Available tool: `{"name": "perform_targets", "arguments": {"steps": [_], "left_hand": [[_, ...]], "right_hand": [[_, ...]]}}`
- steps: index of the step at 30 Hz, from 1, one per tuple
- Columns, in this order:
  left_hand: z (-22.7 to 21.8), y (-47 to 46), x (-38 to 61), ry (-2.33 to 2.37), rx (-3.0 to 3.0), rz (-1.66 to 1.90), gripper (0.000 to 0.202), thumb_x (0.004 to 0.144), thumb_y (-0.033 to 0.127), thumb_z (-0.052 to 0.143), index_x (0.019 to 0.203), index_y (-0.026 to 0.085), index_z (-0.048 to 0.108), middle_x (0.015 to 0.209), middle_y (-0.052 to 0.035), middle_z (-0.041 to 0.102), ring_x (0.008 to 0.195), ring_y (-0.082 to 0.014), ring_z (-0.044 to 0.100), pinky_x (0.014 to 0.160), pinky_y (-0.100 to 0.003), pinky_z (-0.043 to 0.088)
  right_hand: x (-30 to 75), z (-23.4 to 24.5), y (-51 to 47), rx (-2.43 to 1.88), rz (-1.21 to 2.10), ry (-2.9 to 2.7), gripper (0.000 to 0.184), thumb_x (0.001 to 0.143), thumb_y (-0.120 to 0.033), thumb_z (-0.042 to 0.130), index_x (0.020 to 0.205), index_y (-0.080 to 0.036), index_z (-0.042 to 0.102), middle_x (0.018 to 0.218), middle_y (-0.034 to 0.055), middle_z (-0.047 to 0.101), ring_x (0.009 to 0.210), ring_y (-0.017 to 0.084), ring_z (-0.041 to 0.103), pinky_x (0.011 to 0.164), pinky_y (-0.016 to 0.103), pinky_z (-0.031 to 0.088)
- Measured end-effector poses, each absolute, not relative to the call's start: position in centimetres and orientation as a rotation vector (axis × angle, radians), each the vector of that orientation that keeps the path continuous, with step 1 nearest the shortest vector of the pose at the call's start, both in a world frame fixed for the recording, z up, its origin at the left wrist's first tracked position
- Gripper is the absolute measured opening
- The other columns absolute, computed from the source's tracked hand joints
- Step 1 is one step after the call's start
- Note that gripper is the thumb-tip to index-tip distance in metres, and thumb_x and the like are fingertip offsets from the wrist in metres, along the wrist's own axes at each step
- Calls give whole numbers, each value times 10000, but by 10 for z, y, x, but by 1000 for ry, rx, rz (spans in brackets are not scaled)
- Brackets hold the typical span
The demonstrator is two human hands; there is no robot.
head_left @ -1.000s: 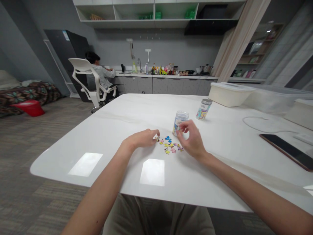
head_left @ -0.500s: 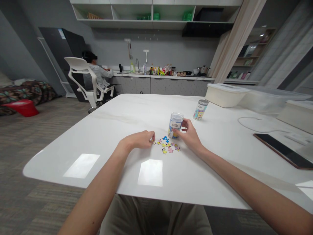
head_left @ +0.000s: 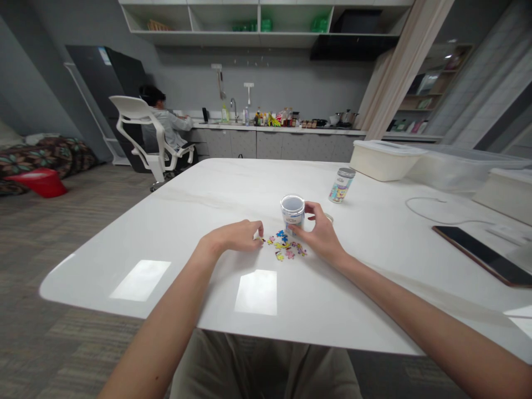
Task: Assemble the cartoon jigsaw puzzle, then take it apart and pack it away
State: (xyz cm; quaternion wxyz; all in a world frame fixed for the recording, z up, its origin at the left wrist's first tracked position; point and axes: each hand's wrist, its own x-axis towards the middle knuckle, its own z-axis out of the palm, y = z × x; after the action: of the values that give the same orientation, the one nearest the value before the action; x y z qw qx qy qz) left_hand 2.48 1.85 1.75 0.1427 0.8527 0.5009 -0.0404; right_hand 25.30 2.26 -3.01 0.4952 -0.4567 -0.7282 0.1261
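Puzzle pieces (head_left: 283, 245) — thin and light, best taken by an edge — lie at 12 o'clock on the table (head_left: 187, 233); left hand (head_left: 233, 237) pinches at one — I cannot tell if it has it — while right hand (head_left: 321, 235) grips an open jar (head_left: 292, 213).

A white marble-look table (head_left: 187, 221) carries a small scatter of jigsaw pieces (head_left: 285, 245) (yellow, blue and pink); an open round canister (head_left: 292, 213) stands just beside them; a lidded canister (head_left: 341, 185) stands farther back; a cream plastic box (head_left: 384, 160) and a clear plastic box (head_left: 453, 169) sit near the far edge; a dark phone (head_left: 474, 255) lies to the right, near a thin white cable (head_left: 432, 213).
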Motion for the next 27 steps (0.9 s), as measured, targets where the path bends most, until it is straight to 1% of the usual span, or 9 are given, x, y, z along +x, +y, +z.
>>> {"name": "perform_targets", "arguments": {"steps": [2, 5, 12, 15, 18, 21, 24, 26, 27], "left_hand": [[19, 19, 23, 1414, 2468, -110, 354, 813, 336, 510, 1115, 174, 597, 915, -91, 694, 775, -200, 631, 672, -274, 449], [18, 20, 20, 1371, 2468, -111, 291, 789, 269, 520, 1041, 178, 633, 894, -77, 697, 757, -187, 630, 652, -258, 445], [13, 23, 18, 1374, 2449, -111, 287, 748, 227, 531, 1012, 164, 627, 928, -81, 707, 777, -186, 628, 641, -251, 439], [13, 22, 20, 1361, 2456, -134, 198, 767, 254, 524, 894, 169, 650, 870, -70, 712, 720, -180, 617, 614, -258, 424], [15, 20, 20, 1311, 2506, -111, 169, 790, 282, 534, 791, 171, 661, 793, -58, 701, 645, -162, 595, 580, -254, 404], [19, 20, 21, 1318, 2639, 181, 143, 815, 261, 553, 784, 171, 660, 670, -20, 644, 575, -132, 552, 539, -232, 366], [20, 23, 22, 1447, 2713, 777, 143, 860, 282, 569, 808, 175, 648, 499, 55, 488, 456, -96, 445, 499, -216, 314], [19, 24, 25, 1438, 2709, 1197, 174, 882, 318, 578, 810, 176, 647, 456, 86, 409, 410, -77, 384, 478, -203, 298], [18, 25, 27, 1389, 2710, 1361, 196, 890, 339, 580, 805, 177, 651, 448, 91, 398, 400, -69, 372, 470, -195, 298]], "right_hand": [[254, -31, 23, -1104, 297, -1767, 525, 709, -375, 736, 1140, -212, 483, 1120, 92, 645, 1011, 270, 609, 827, 429, 489], [254, -31, 23, -1094, 291, -1778, 522, 714, -366, 733, 1143, -209, 482, 1124, 94, 642, 1006, 265, 609, 827, 423, 490], [254, -29, 21, -1064, 284, -1822, 505, 728, -348, 721, 1150, -215, 477, 1130, 95, 634, 1026, 263, 603, 841, 421, 490], [254, -29, 20, -1060, 275, -1833, 502, 730, -349, 716, 1150, -217, 474, 1126, 96, 632, 1022, 267, 605, 835, 425, 494], [254, -30, 21, -1055, 255, -1844, 508, 729, -344, 718, 1154, -218, 469, 1115, 95, 631, 1015, 271, 607, 829, 427, 498], [255, -31, 21, -1041, 218, -1865, 509, 742, -330, 710, 1173, -221, 461, 1121, 97, 623, 1029, 274, 603, 839, 431, 498], [255, -31, 20, -1027, 163, -1901, 481, 763, -297, 693, 1180, -228, 462, 1135, 96, 609, 1050, 275, 591, 863, 440, 491], [255, -30, 19, -1018, 129, -1936, 460, 771, -259, 682, 1176, -230, 466, 1136, 95, 600, 1054, 274, 582, 877, 443, 486], [255, -29, 18, -1009, 117, -1957, 453, 774, -238, 676, 1176, -231, 466, 1135, 93, 597, 1056, 273, 577, 882, 444, 482]]}}
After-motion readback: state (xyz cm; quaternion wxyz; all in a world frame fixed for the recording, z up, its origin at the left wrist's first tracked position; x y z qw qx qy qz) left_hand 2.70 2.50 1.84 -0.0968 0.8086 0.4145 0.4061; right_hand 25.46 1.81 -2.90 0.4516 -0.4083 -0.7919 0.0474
